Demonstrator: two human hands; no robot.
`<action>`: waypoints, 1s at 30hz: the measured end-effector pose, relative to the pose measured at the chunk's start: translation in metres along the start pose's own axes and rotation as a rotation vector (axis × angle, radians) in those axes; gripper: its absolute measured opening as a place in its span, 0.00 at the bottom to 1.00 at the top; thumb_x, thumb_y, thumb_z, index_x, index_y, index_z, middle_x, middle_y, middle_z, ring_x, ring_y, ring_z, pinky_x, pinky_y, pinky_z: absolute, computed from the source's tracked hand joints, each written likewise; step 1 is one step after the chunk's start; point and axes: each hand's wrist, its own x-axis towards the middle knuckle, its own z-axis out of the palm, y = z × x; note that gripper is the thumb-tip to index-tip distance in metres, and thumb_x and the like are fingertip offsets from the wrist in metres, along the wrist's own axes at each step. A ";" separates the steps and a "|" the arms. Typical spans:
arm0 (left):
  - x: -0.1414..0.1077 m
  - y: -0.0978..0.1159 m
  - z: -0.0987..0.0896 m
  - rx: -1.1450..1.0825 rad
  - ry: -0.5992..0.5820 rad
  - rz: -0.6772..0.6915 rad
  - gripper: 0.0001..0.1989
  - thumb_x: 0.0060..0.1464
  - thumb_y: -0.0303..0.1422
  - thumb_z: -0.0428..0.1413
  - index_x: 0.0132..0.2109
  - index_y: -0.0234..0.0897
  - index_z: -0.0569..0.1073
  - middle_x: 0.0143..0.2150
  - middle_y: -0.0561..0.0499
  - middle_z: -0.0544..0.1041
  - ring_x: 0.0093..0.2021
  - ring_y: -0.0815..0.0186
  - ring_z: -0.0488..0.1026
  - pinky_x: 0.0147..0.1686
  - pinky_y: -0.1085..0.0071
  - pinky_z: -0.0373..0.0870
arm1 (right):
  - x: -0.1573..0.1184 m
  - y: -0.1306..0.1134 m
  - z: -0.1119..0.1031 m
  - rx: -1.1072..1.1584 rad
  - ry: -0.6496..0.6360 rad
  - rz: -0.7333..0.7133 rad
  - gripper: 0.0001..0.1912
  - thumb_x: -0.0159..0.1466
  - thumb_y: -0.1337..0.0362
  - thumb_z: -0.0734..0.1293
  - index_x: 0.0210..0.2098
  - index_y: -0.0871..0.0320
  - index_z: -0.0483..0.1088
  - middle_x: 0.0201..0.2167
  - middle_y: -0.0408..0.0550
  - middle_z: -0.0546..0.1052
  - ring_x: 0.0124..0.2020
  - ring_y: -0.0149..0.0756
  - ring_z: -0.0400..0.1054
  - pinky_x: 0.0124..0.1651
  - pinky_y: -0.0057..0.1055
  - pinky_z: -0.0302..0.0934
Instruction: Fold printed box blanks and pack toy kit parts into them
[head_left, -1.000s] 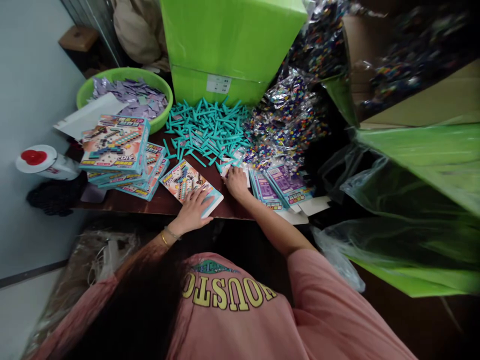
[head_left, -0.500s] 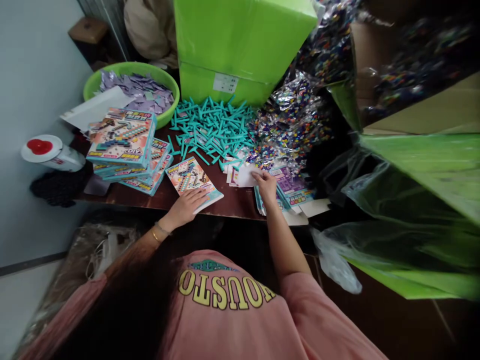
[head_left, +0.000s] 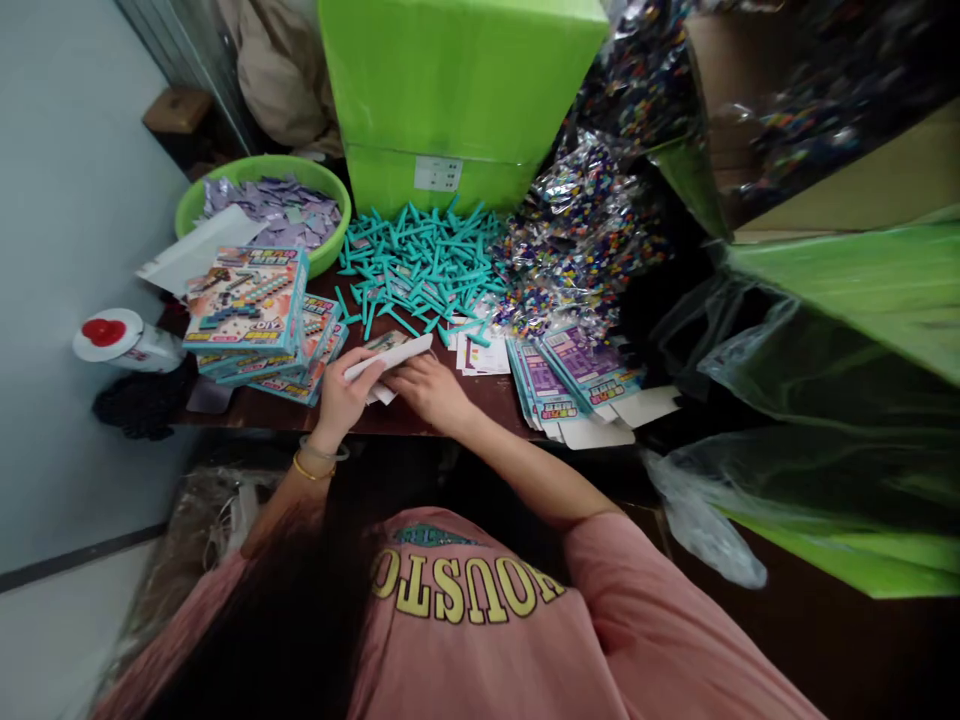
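My left hand (head_left: pixel 346 400) is closed around a flat carton (head_left: pixel 391 354), which is tilted up off the table with a white side showing. Against the carton's near side, my right hand (head_left: pixel 431 390) has its fingers curled, and what they hold is hidden. A small white flap or card edge (head_left: pixel 382 393) shows between the hands. To the right lies a small pile of white printed cards (head_left: pixel 484 356). Beyond the hands is a heap of teal plastic hammer-shaped tools (head_left: pixel 420 265).
Stacked printed boxes (head_left: pixel 244 305) stand left, by a green basin (head_left: pixel 339 235) of purple packets. A white bottle with a red cap (head_left: pixel 124 340) is further left. Right are flat purple cartons (head_left: pixel 581 365) and bags of coloured beads (head_left: pixel 592 220). A large green box (head_left: pixel 457 90) stands behind.
My right hand has moved left from the card pile to the carton, and the white card it held is out of sight. My left hand has lifted and tilted the carton off the table.
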 end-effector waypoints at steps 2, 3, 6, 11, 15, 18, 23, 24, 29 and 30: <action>-0.004 -0.002 -0.003 0.015 0.018 -0.001 0.15 0.58 0.45 0.61 0.34 0.37 0.77 0.29 0.53 0.77 0.31 0.66 0.74 0.33 0.72 0.71 | 0.002 0.003 0.016 0.097 -0.030 -0.052 0.15 0.74 0.59 0.65 0.56 0.55 0.77 0.52 0.55 0.83 0.55 0.44 0.75 0.59 0.47 0.69; -0.007 -0.004 -0.003 0.027 0.021 0.000 0.15 0.59 0.45 0.60 0.34 0.37 0.77 0.29 0.53 0.77 0.30 0.65 0.74 0.33 0.72 0.72 | 0.000 0.007 0.019 0.175 0.001 -0.087 0.16 0.74 0.57 0.65 0.57 0.54 0.77 0.52 0.54 0.83 0.55 0.43 0.75 0.60 0.45 0.69; -0.022 -0.014 0.004 0.076 -0.023 0.017 0.15 0.62 0.44 0.58 0.37 0.37 0.79 0.32 0.50 0.81 0.34 0.63 0.78 0.36 0.69 0.76 | -0.008 0.036 0.010 0.333 0.251 0.045 0.16 0.76 0.57 0.61 0.51 0.54 0.78 0.45 0.51 0.84 0.48 0.39 0.77 0.55 0.38 0.69; -0.059 -0.046 0.041 0.244 -0.293 0.256 0.14 0.68 0.41 0.52 0.46 0.41 0.80 0.49 0.44 0.85 0.54 0.53 0.81 0.59 0.49 0.77 | 0.021 0.140 -0.003 -0.006 0.107 0.677 0.23 0.77 0.59 0.54 0.47 0.60 0.79 0.45 0.55 0.82 0.47 0.41 0.74 0.53 0.35 0.65; -0.072 -0.073 0.055 0.401 -0.456 0.337 0.14 0.70 0.37 0.48 0.52 0.44 0.78 0.55 0.45 0.83 0.63 0.54 0.76 0.67 0.47 0.73 | 0.064 0.202 0.015 -0.076 -0.125 0.678 0.19 0.75 0.65 0.58 0.53 0.61 0.78 0.51 0.56 0.81 0.53 0.41 0.71 0.57 0.31 0.60; -0.071 -0.089 0.050 0.524 -0.471 0.402 0.19 0.68 0.32 0.46 0.58 0.43 0.76 0.66 0.44 0.75 0.72 0.56 0.67 0.74 0.52 0.66 | 0.088 0.222 0.030 -0.105 -0.192 0.695 0.18 0.74 0.66 0.60 0.54 0.60 0.79 0.55 0.59 0.78 0.54 0.44 0.70 0.56 0.33 0.61; -0.065 -0.110 0.036 0.741 -0.421 0.452 0.21 0.65 0.32 0.50 0.61 0.43 0.76 0.71 0.43 0.70 0.77 0.49 0.56 0.77 0.38 0.50 | 0.107 0.231 0.043 -0.124 -0.178 0.754 0.18 0.68 0.57 0.70 0.54 0.57 0.79 0.60 0.60 0.72 0.54 0.49 0.70 0.56 0.39 0.63; -0.062 -0.110 0.033 0.736 -0.420 0.463 0.21 0.65 0.32 0.50 0.61 0.43 0.77 0.70 0.44 0.71 0.77 0.48 0.58 0.77 0.36 0.50 | 0.108 0.232 0.044 -0.115 -0.158 0.752 0.17 0.67 0.58 0.71 0.53 0.57 0.79 0.59 0.60 0.73 0.55 0.49 0.69 0.57 0.39 0.63; -0.032 -0.074 0.017 0.423 -0.307 0.374 0.16 0.70 0.36 0.48 0.53 0.41 0.79 0.60 0.46 0.81 0.67 0.55 0.72 0.70 0.44 0.64 | 0.095 0.221 0.036 -0.043 0.064 0.738 0.17 0.73 0.61 0.61 0.50 0.61 0.78 0.57 0.60 0.74 0.57 0.46 0.68 0.61 0.44 0.64; -0.022 -0.063 0.013 0.340 -0.276 0.307 0.16 0.71 0.38 0.49 0.53 0.41 0.80 0.58 0.45 0.81 0.65 0.56 0.73 0.69 0.47 0.65 | 0.088 0.210 0.030 -0.009 0.125 0.734 0.20 0.75 0.61 0.56 0.53 0.61 0.76 0.54 0.59 0.75 0.53 0.44 0.70 0.59 0.43 0.66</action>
